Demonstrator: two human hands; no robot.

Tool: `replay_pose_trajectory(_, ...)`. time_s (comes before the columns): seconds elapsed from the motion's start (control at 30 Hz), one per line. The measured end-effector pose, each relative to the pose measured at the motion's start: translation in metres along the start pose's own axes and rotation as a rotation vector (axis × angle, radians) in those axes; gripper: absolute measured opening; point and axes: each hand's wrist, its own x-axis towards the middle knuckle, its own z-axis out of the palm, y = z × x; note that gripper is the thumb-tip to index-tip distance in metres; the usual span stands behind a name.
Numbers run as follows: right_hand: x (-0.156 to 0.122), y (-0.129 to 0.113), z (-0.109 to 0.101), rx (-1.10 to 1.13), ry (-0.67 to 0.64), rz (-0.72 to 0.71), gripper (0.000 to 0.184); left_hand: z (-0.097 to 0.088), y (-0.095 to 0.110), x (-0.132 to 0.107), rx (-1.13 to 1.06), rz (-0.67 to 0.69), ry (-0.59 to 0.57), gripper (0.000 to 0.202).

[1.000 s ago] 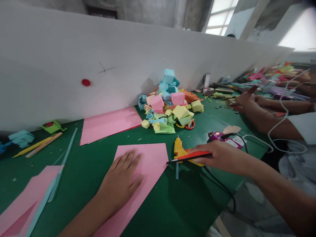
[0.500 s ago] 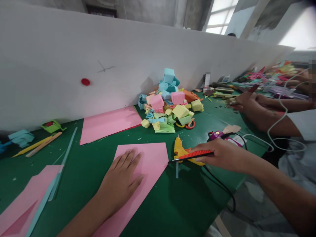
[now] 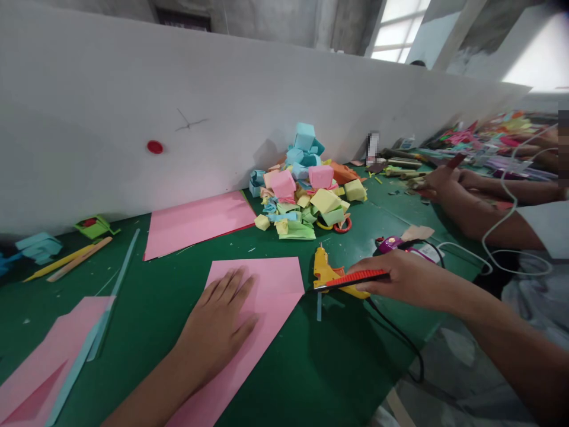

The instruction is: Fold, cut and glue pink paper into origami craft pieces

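My left hand point(image 3: 224, 320) lies flat with spread fingers on a folded sheet of pink paper point(image 3: 278, 276) on the green table. In my right hand point(image 3: 395, 276) is a red and black utility knife point(image 3: 355, 278), gripped by its handle. The knife points left, its dark tip beside the right corner of the pink sheet; whether it touches the paper I cannot tell. Beneath the knife and my right hand lies a yellow hot glue gun point(image 3: 323, 270), partly hidden, with a black cord running from it. A short pale blue strip point(image 3: 319, 307) is just below it.
Behind is a pile of folded paper pieces point(image 3: 304, 190) with scissors point(image 3: 343, 224). Pink sheets point(image 3: 200, 225) rest against the white partition point(image 3: 111, 107). Pencils point(image 3: 66, 261), a blue strip point(image 3: 127, 261) and cut pink paper point(image 3: 57, 350) lie left. A co-worker's hands point(image 3: 448, 184) are at right.
The knife and my right hand have shifted very slightly right, the tip moving just off the paper's corner. My left hand stays in place.
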Motion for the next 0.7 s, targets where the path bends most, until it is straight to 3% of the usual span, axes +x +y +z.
replay_pose_trajectory(0.1,-0.001,0.003,-0.001,0.063,0.017,-0.032,0.036,0.000,0.000,0.000,-0.009,-0.001,0.004,0.066)
replay_pose_trajectory(0.2,-0.003,0.004,-0.001,0.127,0.123,0.006,0.044,-0.004,-0.001,-0.001,-0.019,0.019,0.007,0.064)
replay_pose_trajectory(0.4,0.000,-0.003,0.005,0.148,0.300,0.035,0.046,-0.020,-0.017,-0.001,-0.001,0.178,-0.026,0.055)
replay_pose_trajectory(0.57,0.010,-0.012,0.021,0.221,0.300,-0.032,0.039,-0.040,-0.034,0.002,0.048,0.295,-0.009,0.041)
replay_pose_trajectory(0.7,0.014,-0.027,0.047,0.315,0.271,-0.054,0.039,-0.054,-0.025,-0.005,0.007,0.300,-0.009,0.039)
